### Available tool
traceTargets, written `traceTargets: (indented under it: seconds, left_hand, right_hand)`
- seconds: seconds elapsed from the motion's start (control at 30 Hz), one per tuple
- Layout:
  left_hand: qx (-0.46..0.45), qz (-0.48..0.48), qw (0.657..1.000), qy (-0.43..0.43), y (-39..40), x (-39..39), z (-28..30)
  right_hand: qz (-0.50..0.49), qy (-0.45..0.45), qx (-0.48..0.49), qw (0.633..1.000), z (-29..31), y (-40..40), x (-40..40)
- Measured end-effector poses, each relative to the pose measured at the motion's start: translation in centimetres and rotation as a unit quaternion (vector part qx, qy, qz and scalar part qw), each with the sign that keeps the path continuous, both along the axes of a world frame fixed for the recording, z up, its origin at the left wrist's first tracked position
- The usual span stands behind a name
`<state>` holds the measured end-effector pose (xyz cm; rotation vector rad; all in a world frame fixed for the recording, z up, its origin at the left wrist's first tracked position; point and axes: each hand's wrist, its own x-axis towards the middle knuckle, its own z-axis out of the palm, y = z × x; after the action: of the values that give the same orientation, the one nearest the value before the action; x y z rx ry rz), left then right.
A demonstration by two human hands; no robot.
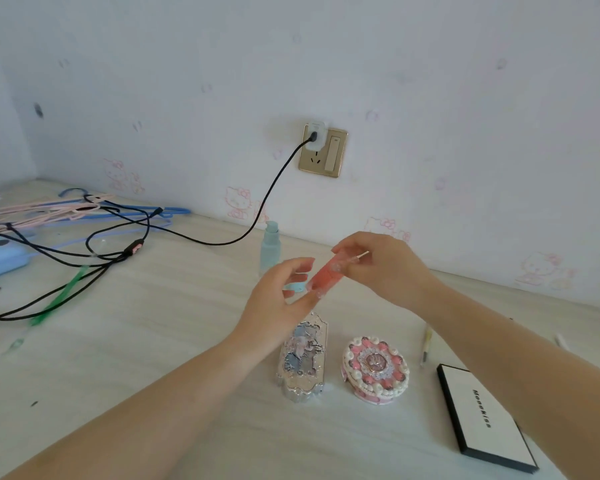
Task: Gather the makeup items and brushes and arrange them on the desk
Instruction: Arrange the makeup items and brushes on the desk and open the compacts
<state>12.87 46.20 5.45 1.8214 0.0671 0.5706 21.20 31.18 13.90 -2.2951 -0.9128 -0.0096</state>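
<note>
A clear tube of coral lip gloss [326, 271] is held up over the desk. My right hand [381, 265] pinches its cap end, and my left hand [278, 303] touches its lower end with relaxed fingers. Below them lie an ornate silver compact [303, 358] and a round pink cake-shaped compact [376, 370]. A white palette box with black edges [482, 415] lies at the right. A thin pen-like stick [426, 344] lies beside it. A pale green pump bottle [271, 247] stands behind my hands.
Black cables [125, 237] run from the wall socket [323, 150] across the desk's left side. Pink and blue hangers [66, 209], a green hanger [63, 292] and a blue case [0, 258] lie at the left. The wall stands close behind.
</note>
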Motion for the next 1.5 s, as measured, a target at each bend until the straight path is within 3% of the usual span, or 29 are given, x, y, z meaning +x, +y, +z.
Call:
traceTargets:
  seconds: [0.17, 0.27, 0.37, 0.57, 0.83, 1.07, 1.33, 1.5]
  left_hand:
    - [-0.016, -0.036, 0.999, -0.028, -2.4, -0.9, 1.6]
    - [0.028, -0.010, 0.998, -0.061, -3.4, -1.5, 2.2]
    - [0.103, 0.005, 0.990, -0.094, -4.2, -2.1, 2.7]
    - [0.170, 0.002, 0.979, -0.110, -4.8, -2.8, 3.4]
    - [0.196, -0.005, 0.975, -0.105, -5.0, -3.4, 3.3]
    - [0.201, -0.006, 0.972, -0.122, -5.5, -3.9, 3.9]
    - [0.198, -0.005, 0.974, -0.106, -5.1, -4.3, 3.7]
    - [0.204, 0.002, 0.973, -0.111, -5.2, -4.5, 3.7]
  right_hand:
    - [-0.002, 0.167, 0.138, 0.976, 1.4, -2.2, -2.4]
    - [-0.036, 0.204, 0.122, 0.971, 2.0, -3.8, -3.5]
    - [-0.064, 0.193, 0.030, 0.979, 2.6, -5.1, -4.1]
    - [-0.028, 0.149, 0.018, 0.988, 2.9, -6.8, -5.0]
    - [0.064, -0.052, -0.052, 0.995, 2.3, -8.5, -5.0]
    - [-0.028, 0.143, -0.056, 0.988, 3.4, -6.7, -6.0]
    - [0.044, 0.014, -0.022, 0.999, 2.8, -7.4, -5.9]
    - [0.004, 0.031, -0.027, 0.999, 2.9, -6.9, -6.5]
